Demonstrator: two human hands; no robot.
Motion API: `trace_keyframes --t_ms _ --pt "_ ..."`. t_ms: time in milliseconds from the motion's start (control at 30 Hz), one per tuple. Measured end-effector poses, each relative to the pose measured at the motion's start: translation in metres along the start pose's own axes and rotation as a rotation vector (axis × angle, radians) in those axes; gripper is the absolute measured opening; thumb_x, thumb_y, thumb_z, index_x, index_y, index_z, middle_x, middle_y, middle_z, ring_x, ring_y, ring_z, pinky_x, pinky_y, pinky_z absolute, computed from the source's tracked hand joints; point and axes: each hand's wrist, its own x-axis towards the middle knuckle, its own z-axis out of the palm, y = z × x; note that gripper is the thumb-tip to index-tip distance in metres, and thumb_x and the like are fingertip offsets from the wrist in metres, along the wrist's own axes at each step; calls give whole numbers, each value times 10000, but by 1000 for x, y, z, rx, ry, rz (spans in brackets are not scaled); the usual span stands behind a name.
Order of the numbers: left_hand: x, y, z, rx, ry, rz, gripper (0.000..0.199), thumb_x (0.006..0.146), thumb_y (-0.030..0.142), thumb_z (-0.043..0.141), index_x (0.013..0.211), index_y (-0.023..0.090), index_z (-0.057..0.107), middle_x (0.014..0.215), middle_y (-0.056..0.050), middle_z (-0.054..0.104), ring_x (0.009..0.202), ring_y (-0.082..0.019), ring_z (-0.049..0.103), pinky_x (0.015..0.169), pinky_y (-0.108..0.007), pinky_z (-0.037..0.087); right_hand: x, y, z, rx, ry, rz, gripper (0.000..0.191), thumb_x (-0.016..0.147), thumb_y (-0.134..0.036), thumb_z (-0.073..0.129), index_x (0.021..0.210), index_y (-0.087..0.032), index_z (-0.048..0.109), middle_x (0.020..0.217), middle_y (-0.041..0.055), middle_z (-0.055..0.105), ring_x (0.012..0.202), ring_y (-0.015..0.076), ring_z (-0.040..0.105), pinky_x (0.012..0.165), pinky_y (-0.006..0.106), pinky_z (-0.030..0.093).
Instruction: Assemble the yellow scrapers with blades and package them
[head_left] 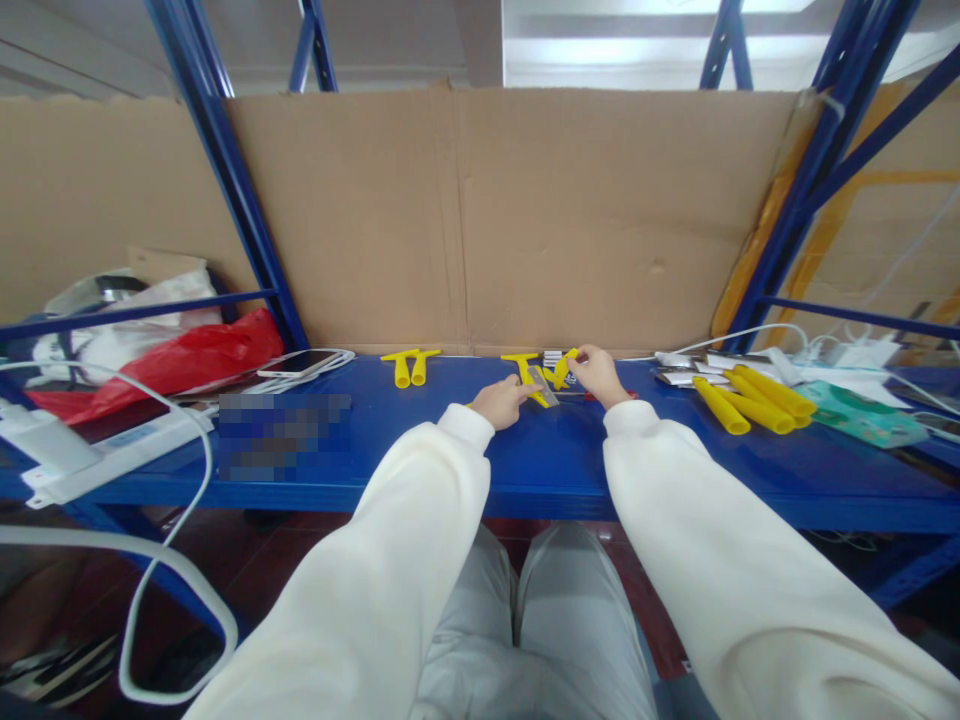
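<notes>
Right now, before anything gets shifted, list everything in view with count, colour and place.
Table: one, blue, across the middle
Cardboard: several sheets, brown, behind the table
Rack posts: several, blue, both sides
Bundle: one, red, far left
Power strip: one, white, left front
Cables: several, white, both sides
Phone: one, dark, left rear
T-shaped pieces: at least three, yellow, two at centre-left rear, one by the left hand
Metal plate: one, silver, by the left hand
Small piece: one, yellow, at the right hand's fingertips
Tubes: at least three, yellow, right
Packet: one, green, far right
Hands: two, bare, table centre
Sleeves: two, white, foreground
Legs: two, pale grey trousers, below
</notes>
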Motion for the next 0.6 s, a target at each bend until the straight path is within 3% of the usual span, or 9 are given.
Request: trace_keyframes --t_ms 400,600 --pt "1 -1 2 -1 15 7 497 989 218 350 1445 355 492 1139 -78 577 1019 -205 628 887 -294 491 1 3 4 22 -24 -8 219 815 -272 533 923 -189 705 984 66 747 894 194 660 838 305 470" --pt "1 -1 1 -2 6 14 504 980 211 364 1446 351 493 1118 -78 580 1003 -197 625 888 -290 497 -2 0 3 -4 -114 -23 216 808 -223 534 911 -171 717 977 79 751 884 192 657 834 307 467"
